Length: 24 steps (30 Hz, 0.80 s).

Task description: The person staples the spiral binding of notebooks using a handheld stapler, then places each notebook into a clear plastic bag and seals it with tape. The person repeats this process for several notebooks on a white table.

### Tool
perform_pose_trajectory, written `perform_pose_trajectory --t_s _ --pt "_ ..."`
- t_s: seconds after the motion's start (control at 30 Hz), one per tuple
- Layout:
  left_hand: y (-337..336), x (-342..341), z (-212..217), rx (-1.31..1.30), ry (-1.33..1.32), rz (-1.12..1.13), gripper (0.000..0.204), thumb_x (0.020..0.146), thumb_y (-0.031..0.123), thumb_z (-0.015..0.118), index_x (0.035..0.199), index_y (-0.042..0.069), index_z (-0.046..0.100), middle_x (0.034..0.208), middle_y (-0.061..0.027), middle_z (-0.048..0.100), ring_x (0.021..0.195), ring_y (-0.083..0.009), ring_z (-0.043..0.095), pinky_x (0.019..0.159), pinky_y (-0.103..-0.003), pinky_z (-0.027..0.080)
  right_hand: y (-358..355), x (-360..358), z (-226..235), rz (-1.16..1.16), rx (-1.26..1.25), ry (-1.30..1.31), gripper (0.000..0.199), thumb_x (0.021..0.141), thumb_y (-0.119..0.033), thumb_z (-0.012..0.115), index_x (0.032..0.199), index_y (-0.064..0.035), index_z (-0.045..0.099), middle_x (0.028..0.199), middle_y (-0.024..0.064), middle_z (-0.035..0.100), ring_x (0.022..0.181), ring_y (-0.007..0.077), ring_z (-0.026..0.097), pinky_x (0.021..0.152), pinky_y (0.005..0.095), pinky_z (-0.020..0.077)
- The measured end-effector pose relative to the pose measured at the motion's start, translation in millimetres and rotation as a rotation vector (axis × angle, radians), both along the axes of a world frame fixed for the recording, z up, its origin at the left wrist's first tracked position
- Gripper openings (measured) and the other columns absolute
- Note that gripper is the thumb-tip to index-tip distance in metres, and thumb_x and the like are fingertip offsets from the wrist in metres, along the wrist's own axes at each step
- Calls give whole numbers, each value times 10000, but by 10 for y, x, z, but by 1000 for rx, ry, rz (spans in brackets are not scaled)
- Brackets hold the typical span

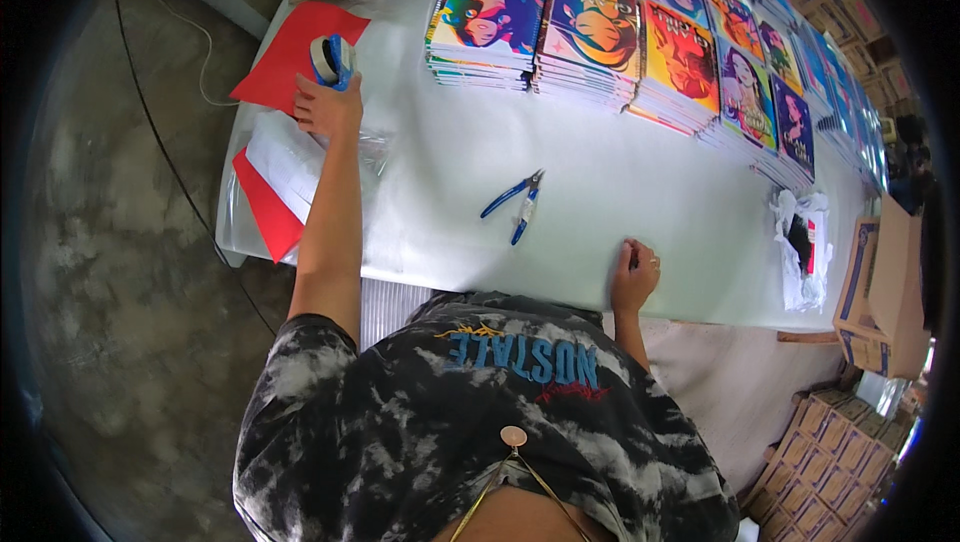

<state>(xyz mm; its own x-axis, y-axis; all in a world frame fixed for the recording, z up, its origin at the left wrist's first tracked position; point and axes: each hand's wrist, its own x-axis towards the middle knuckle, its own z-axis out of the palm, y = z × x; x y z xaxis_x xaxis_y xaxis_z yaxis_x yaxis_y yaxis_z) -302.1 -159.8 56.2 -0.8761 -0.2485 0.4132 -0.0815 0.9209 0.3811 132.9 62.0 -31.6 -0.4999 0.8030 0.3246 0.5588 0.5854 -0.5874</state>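
Note:
At the far left of the table, my left hand (324, 108) reaches out and grips a blue tape dispenser (343, 70) with a roll on it. Under the dispenser lies a red sheet (290, 54). My right hand (634, 280) rests near the table's front edge, its fingers curled; a small dark thing shows at them, too small to name. Between the two hands, a pair of blue-handled nippers (517, 204) lies on the white table (440, 232), handles spread.
Stacks of colourful spiral-bound books (590, 32) fill the far side. Clear plastic and white paper (290, 167) lie by my left forearm, over another red piece (268, 210). Crumpled white wrapping (803, 247) sits at the right, beside an open cardboard box (880, 292). Cartons (830, 452) stack lower right.

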Motion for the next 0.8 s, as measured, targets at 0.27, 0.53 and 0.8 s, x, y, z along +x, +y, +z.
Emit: perform_pose_trajectory --t_s 0.27,0.53,0.8 --pt "357 1238 -99 33 204 -598 779 738 336 698 1340 39 301 1290 -177 413 1210 -323 351 997 -476 205 58 43 -49 13 -47 1 115 812 -191 595 872 -106 645 767 31 600 757 221 539 713 364 393" --pt "291 2095 -340 220 -60 -716 687 743 215 682 1301 -5 347 1259 -184 439 1156 -331 414 964 -445 289 65 56 -92 142 -88 -10 140 802 -192 587 909 -130 651 789 31 603 809 221 523 736 363 384" --pt "-475 1496 142 -3 104 99 827 675 314 735 1334 75 297 1271 -226 404 1197 -395 353 953 -506 299 97 -399 279 600 -266 251 189 789 -38 597 975 -49 626 863 84 634 785 214 567 760 340 417"
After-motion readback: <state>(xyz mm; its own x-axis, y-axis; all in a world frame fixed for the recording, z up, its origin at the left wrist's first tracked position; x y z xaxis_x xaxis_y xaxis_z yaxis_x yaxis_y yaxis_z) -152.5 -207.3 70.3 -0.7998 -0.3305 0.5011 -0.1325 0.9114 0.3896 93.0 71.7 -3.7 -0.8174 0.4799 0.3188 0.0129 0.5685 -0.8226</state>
